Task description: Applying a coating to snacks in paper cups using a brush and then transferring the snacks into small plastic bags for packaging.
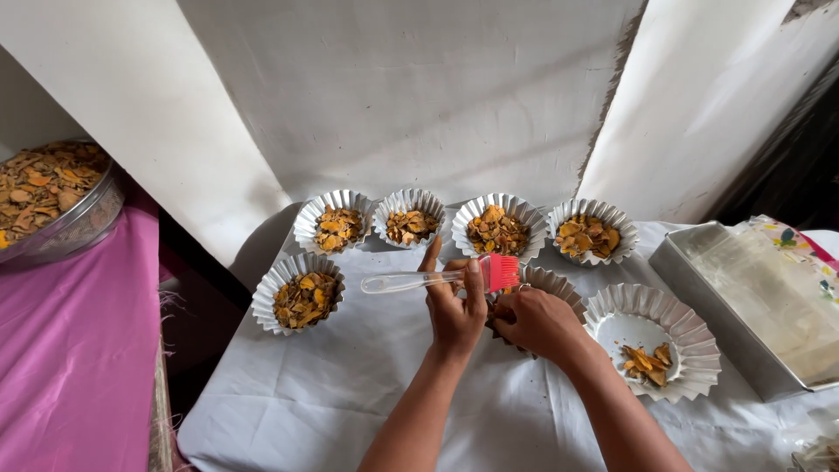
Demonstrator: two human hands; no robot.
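Observation:
My left hand (454, 308) grips a pastry brush (437, 279) with a clear handle and red bristles, held level above the white cloth (367, 385). My right hand (535, 322) rests on a fluted foil cup (552, 284), covering most of it; its fingers reach into the cup under the bristles. Whether it holds anything is hidden. Right of it sits a fluted foil cup (657, 325) with a few orange-brown chips at its lower edge.
Several filled foil cups stand in a back row (496, 229) and at the left (301, 294). A metal bowl of chips (54, 197) sits on a pink cloth (70, 350) far left. A metal baking tray (743, 297) lies at the right.

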